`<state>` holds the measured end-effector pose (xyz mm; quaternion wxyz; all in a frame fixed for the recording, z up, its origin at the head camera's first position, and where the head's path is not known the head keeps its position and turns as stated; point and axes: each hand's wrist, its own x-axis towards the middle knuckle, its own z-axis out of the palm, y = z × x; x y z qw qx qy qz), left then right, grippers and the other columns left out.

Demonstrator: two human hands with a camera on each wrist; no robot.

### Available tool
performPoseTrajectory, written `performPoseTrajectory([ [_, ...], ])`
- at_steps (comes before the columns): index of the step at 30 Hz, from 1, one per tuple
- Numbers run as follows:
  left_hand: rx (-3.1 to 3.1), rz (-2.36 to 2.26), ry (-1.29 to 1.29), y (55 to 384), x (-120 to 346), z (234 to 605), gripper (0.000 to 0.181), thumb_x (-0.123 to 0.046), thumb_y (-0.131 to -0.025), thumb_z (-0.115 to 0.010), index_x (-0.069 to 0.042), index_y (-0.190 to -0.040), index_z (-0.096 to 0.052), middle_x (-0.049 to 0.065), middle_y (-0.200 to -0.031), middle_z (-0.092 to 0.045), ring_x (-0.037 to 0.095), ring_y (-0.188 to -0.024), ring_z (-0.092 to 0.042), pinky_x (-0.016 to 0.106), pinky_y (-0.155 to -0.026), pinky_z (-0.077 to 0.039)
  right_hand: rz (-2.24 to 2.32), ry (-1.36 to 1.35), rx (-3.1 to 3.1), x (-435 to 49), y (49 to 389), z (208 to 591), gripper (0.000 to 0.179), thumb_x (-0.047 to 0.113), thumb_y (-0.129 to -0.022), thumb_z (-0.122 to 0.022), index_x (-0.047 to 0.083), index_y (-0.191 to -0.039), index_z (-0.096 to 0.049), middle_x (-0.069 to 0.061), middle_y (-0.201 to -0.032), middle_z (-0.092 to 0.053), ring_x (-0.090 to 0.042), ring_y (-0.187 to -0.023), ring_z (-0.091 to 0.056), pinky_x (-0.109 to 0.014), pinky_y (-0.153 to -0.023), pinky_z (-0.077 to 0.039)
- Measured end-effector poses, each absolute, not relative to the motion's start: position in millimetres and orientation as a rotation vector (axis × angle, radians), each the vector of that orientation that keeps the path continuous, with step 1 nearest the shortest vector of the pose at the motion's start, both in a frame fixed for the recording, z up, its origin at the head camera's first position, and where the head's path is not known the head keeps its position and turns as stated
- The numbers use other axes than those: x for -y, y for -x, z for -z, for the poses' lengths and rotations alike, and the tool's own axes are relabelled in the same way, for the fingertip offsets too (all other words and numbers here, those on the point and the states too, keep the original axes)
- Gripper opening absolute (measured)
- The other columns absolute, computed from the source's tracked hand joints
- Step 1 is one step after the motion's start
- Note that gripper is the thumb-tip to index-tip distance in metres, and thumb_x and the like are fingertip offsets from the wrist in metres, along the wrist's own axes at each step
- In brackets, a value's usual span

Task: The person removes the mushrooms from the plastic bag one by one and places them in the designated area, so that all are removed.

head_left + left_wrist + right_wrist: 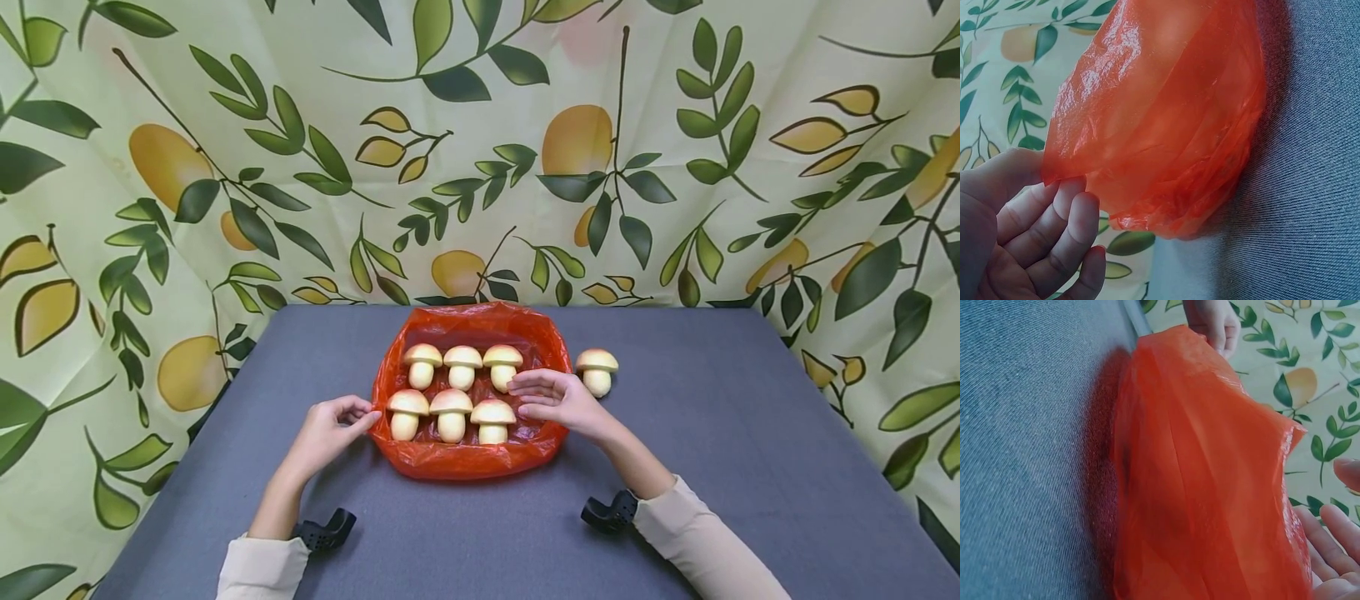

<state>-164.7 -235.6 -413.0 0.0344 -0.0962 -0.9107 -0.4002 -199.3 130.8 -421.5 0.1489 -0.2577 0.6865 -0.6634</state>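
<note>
A red plastic bag point(465, 463) stands with its mouth spread wide, and several toy mushrooms point(452, 415) with tan caps and pale stems stand in it in two rows. My left hand point(330, 432) pinches the bag's left rim between thumb and fingers; the left wrist view shows the film's corner at the fingertips point(1088, 203). Over the bag's right rim reaches my right hand point(567, 407), its fingers loosely extended toward the mushrooms and its thumb apart. The right wrist view shows nothing between that thumb and the fingers point(1335, 550). One more mushroom point(597, 372) stands outside, right of the bag.
A grey cloth-covered table point(465, 542) lies under everything. Behind and at both sides hangs a curtain point(510, 217) printed with leaves and orange fruit. Each wrist wears a black camera mount, the left one point(327, 530) and the right one point(609, 512) both close over the table.
</note>
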Motion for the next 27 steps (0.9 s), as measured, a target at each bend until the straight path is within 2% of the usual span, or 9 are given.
performPoseTrajectory([
  [4, 2.795, 1.227, 0.303, 165.4, 235.7, 413.9, 0.012, -0.014, -0.086, -0.071, -0.002, -0.086, -0.069, 0.007, -0.071, -0.069, -0.003, -0.062, -0.055, 0.018, -0.057, -0.044, 1.856, 0.745, -2.016, -125.8, 201.7, 421.5, 0.049, 0.005, -0.086, -0.069, -0.014, -0.127, -0.049, -0.044, -0.129, -0.049, -0.031, -0.115, -0.064, -0.02, -0.089, -0.053],
  [8, 2.793, 1.23, 0.311, 165.1, 235.1, 413.5, 0.012, -0.014, -0.086, -0.071, -0.002, -0.086, -0.069, 0.007, -0.071, -0.069, -0.005, -0.062, -0.054, 0.018, -0.057, -0.044, 1.783, 0.771, -2.074, -119.8, 204.6, 420.9, 0.047, 0.003, -0.086, -0.068, -0.013, -0.126, -0.051, -0.041, -0.128, -0.052, -0.047, -0.119, -0.056, -0.033, -0.097, -0.052],
  [11, 2.795, 1.232, 0.296, 165.0, 234.8, 413.0, 0.013, -0.015, -0.086, -0.071, -0.002, -0.087, -0.069, 0.007, -0.071, -0.069, -0.005, -0.062, -0.053, 0.017, -0.057, -0.044, 1.729, 0.792, -2.095, -116.0, 207.5, 421.6, 0.047, 0.003, -0.086, -0.068, -0.013, -0.127, -0.051, -0.039, -0.128, -0.053, -0.049, -0.121, -0.054, -0.044, -0.101, -0.049],
  [14, 2.802, 1.23, 0.294, 165.2, 235.3, 413.2, 0.013, -0.015, -0.086, -0.071, -0.002, -0.087, -0.069, 0.007, -0.071, -0.069, -0.004, -0.062, -0.054, 0.018, -0.057, -0.044, 1.691, 0.804, -2.109, -112.0, 210.6, 422.1, 0.048, 0.003, -0.085, -0.069, -0.014, -0.127, -0.051, -0.038, -0.128, -0.054, -0.048, -0.122, -0.054, -0.047, -0.102, -0.047],
  [27, 2.741, 1.241, 0.216, 167.2, 233.6, 417.2, 0.016, -0.016, -0.083, -0.075, -0.003, -0.09, -0.07, 0.01, -0.081, -0.072, -0.007, -0.067, -0.054, 0.018, -0.062, -0.047, 1.582, 0.821, -2.116, -104.3, 218.7, 430.2, 0.052, 0.0, -0.083, -0.07, -0.015, -0.128, -0.049, -0.036, -0.131, -0.054, -0.046, -0.126, -0.051, -0.049, -0.105, -0.044],
])
